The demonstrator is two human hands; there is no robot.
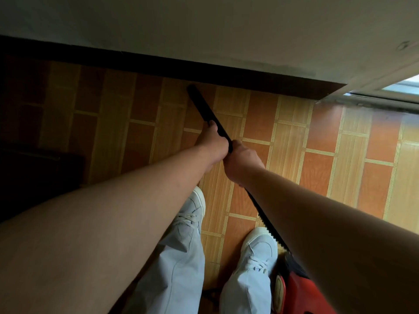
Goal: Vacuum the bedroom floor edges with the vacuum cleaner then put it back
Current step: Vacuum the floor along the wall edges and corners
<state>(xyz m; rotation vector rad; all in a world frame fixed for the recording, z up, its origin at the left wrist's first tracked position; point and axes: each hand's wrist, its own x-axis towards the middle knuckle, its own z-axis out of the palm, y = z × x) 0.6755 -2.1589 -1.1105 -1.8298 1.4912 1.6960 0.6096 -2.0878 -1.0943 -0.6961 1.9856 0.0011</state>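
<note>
Wood-patterned floor (283,141) in orange and tan blocks fills the middle of the view, running up to a dark skirting board (204,71) at the foot of a pale wall (204,26). At the far right the wall ends and a bright doorway threshold (390,94) shows.

Both bare arms reach forward and down. The left hand (214,143) is closed around a black nozzle tube (204,105), farther along it toward the tip. The right hand (242,164) is also closed on the tube, just behind the left one, the two fists almost touching. The tube slants away up and to the left, and its tip sits low by the floor, close to the skirting board; whether it touches the board I cannot tell.

From under the right hand a black ribbed hose (265,214) runs down and to the right, passing over the toe of the right shoe (258,245), and reaches the red vacuum cleaner body (299,288), which sits at the bottom right just beside that foot and partly hidden by the right forearm. A yellowish part shows on its left side.

The left shoe (195,209) is set a little forward of the right one. Both shoes are pale, with laces, below light blue trousers (176,268). Deep shadow covers the left edge of the floor, where something dark (34,168) cannot be made out.
</note>
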